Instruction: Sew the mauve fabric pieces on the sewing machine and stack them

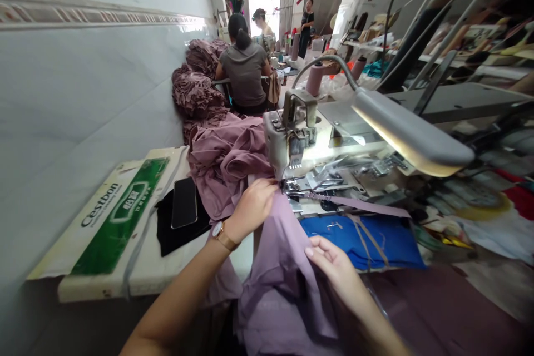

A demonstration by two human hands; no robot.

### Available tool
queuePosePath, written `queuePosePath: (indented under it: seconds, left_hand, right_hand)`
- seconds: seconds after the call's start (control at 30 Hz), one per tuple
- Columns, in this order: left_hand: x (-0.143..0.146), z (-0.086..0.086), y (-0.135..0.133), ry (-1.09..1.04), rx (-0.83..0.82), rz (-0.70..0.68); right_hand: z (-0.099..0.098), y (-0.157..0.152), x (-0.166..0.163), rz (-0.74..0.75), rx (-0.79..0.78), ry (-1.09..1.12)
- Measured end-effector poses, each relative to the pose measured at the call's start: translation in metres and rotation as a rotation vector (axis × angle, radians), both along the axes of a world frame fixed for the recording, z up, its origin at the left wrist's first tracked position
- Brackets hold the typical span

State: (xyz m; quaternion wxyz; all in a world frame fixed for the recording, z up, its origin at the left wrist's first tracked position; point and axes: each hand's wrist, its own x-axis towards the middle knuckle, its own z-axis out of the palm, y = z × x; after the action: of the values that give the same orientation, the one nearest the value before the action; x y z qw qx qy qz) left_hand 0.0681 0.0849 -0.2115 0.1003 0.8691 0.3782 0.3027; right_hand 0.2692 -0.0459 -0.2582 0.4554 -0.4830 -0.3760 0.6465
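Mauve fabric lies under the needle of a sewing machine and drapes down toward me. My left hand, with a watch on the wrist, is closed on the fabric just left of the presser foot. My right hand pinches the fabric's edge lower down, nearer to me. A narrow mauve strip runs from the presser foot to the right, across the machine bed.
A lamp hangs over the machine. More mauve cloth is heaped behind it. A phone on black cloth and a green-and-white box lie left, a blue pad right. Other people sit and stand farther back.
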Motion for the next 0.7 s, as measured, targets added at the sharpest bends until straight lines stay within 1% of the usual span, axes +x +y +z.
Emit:
queuePosePath:
  seconds: [0.07,0.1,0.17,0.2,0.23,0.27,0.3,0.33,0.37,0.4,0.43,0.47,0.5,0.53,0.57,0.63,0.7]
  left_hand:
    - [-0.002,0.007,-0.006,-0.012,0.009,0.017]
    - [-0.003,0.010,-0.017,-0.039,0.018,0.049]
    - [-0.003,0.007,-0.056,-0.133,-0.024,0.110]
    - [-0.002,0.001,-0.082,-0.204,-0.103,0.129]
    - [0.000,-0.010,-0.108,-0.248,-0.271,0.071]
    - [0.003,-0.025,-0.134,-0.298,-0.511,0.028]
    - [0.007,-0.042,-0.156,-0.379,-0.790,-0.002]
    - [0.013,-0.059,-0.174,-0.517,-1.113,0.000]
    - [0.019,-0.076,-0.187,-0.651,-1.409,0.011]
    - [0.025,-0.091,-0.195,-0.750,-1.586,0.003]
    - [0.031,-0.101,-0.199,-0.897,-1.752,-0.002]
    - [0.035,-0.107,-0.198,-1.048,-1.852,-0.016]
    - [0.038,-0.107,-0.196,-1.194,-1.899,-0.034]
    - [0.039,-0.102,-0.192,-1.332,-1.923,-0.044]
    - [0.038,-0.093,-0.189,-1.427,-1.912,-0.042]
    - [0.032,-0.068,-0.184,-1.470,-1.804,0.010]
    - [0.022,-0.040,-0.185,-1.465,-1.641,0.114]
  right_hand:
    - [-0.003,0.001,0.001,0.008,0.010,-0.033]
    - [-0.005,-0.001,0.002,0.016,0.019,-0.058]
    - [-0.008,-0.007,0.009,0.040,0.038,-0.115]
    - [-0.010,-0.012,0.013,0.056,0.046,-0.142]
    - [-0.011,-0.017,0.018,0.076,0.050,-0.164]
    - [-0.013,-0.021,0.022,0.099,0.047,-0.179]
    - [-0.013,-0.024,0.025,0.119,0.042,-0.190]
    - [-0.014,-0.027,0.026,0.139,0.041,-0.196]
    - [-0.013,-0.029,0.026,0.157,0.048,-0.198]
    - [-0.011,-0.030,0.024,0.172,0.063,-0.196]
    - [-0.009,-0.030,0.021,0.186,0.083,-0.192]
    - [-0.006,-0.029,0.018,0.200,0.104,-0.183]
    - [-0.003,-0.029,0.015,0.214,0.121,-0.167]
    - [0.000,-0.028,0.012,0.229,0.130,-0.145]
    - [0.002,-0.028,0.011,0.241,0.134,-0.125]
    - [0.004,-0.030,0.013,0.276,0.149,-0.119]
    - [0.000,-0.036,0.018,0.314,0.159,-0.170]
